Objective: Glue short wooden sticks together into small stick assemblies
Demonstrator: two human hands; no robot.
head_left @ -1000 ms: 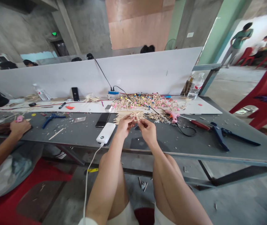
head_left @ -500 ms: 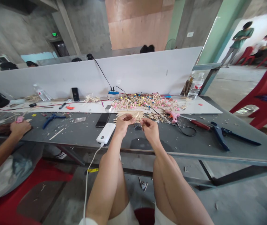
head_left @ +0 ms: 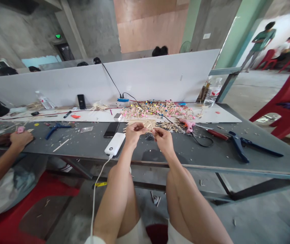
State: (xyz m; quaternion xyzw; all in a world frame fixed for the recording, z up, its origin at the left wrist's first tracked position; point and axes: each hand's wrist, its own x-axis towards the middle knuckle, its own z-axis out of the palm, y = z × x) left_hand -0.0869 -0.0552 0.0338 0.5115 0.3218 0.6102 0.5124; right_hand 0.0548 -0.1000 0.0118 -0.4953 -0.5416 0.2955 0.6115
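My left hand [head_left: 134, 132] and my right hand [head_left: 163, 139] are raised together over the grey table [head_left: 211, 154], fingers pinched on thin wooden sticks [head_left: 148, 126] held between them. Just behind the hands lies a heap of wooden sticks with pink, yellow and blue tips [head_left: 157, 112]. A flat row of glued sticks [head_left: 141, 122] lies at the heap's near side. A pink glue gun [head_left: 187, 124] rests to the right of my hands, its black cord looping over the table.
A white power bank [head_left: 115, 143] with a white cable and a black phone [head_left: 111, 129] lie left of my hands. Blue-handled cutters [head_left: 244, 145] and red-handled pliers [head_left: 214, 134] lie right. A co-worker's hand [head_left: 20, 139] works at far left. Red chairs [head_left: 287, 105] stand right.
My hands have drawn slightly away from me toward the stick heap and closed tighter on the sticks; the sticks that stood up between my fingers now lie lower.
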